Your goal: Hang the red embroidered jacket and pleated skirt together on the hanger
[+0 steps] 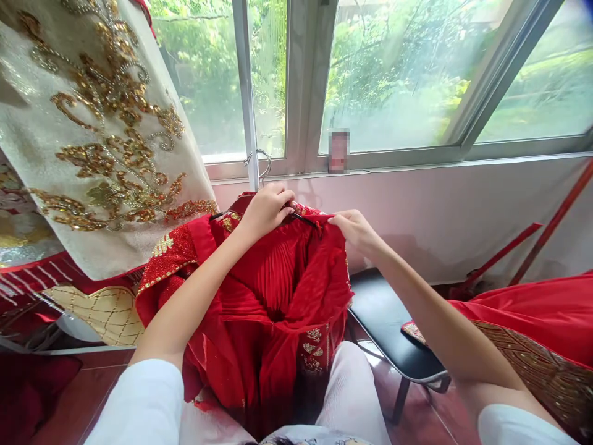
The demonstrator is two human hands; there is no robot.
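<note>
A red garment (264,266) with a pleated inside and gold-embroidered edges hangs in front of me, its lower part reaching down between my legs. A thin black clothes hanger (304,219) runs across its top inside the neckline. My left hand (269,207) is closed around the hanger near its middle, at the collar. At the garment's right shoulder, my right hand (356,231) pinches the red cloth edge close to the hanger's end. Beyond my left hand, a metal hook (265,164) loops by a white upright pole (251,123).
A cream cloth with gold beadwork (106,136) hangs at the left. On the right stand a black-seated stool (389,321), more red fabric (532,309) and red poles (556,222) against the wall. A blurred small box (338,151) sits on the windowsill.
</note>
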